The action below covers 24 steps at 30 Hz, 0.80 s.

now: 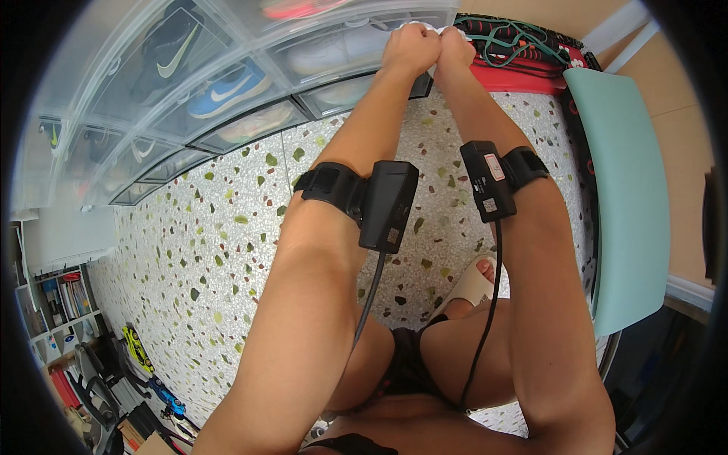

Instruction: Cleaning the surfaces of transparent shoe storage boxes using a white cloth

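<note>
At the far end of my outstretched arms, my left hand [410, 50] is closed, side by side with my right hand [455, 50], also closed. A strip of thin white, cloth-like material [432, 27] shows along the tops of both hands, and they appear to grip it. Most of it is hidden, so its exact kind cannot be told. Just left of my left hand stands a clear plastic shoe box [334, 54] with white shoes inside. To the right of my right hand lie loops of green cord [506, 42] over a red and black patterned item [523, 57].
Stacked clear boxes with shoes, one a blue shoe [231, 89], line the left. A pale green padded bench [626, 205] runs along the right. Black devices [389, 206] are strapped to both forearms, their cables hanging down. Shelves [68, 299] and toy cars [138, 349] are at lower left.
</note>
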Available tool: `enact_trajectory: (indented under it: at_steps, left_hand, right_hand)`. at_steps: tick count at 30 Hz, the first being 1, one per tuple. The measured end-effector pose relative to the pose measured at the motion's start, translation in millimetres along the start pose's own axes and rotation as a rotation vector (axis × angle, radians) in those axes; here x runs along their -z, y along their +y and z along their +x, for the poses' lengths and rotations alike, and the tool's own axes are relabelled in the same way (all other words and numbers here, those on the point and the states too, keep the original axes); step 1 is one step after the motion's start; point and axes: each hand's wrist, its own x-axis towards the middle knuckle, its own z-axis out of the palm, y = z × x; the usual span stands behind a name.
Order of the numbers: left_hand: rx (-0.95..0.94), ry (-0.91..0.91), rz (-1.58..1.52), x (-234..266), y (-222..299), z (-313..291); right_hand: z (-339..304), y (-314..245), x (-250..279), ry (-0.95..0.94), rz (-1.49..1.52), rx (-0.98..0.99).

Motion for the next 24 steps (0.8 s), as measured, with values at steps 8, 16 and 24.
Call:
enact_trajectory:
  at_steps: [8, 16, 24]
  left_hand:
    - [-0.048, 0.119, -0.026, 21.6, 26.6, -5.8]
    - [-0.250, 0.313, -0.118, 40.1, 64.5, -19.0]
    - [-0.334, 0.396, 0.005, 34.0, 57.0, -9.2]
  right_hand:
    - [-10.4, -31.8, -2.8, -0.007, 0.265, 0.132]
    - [-9.1, -58.4, 8.0, -0.075, 0.262, 0.594]
    - [3.1, -56.0, 9.0, -0.124, 0.186, 0.678]
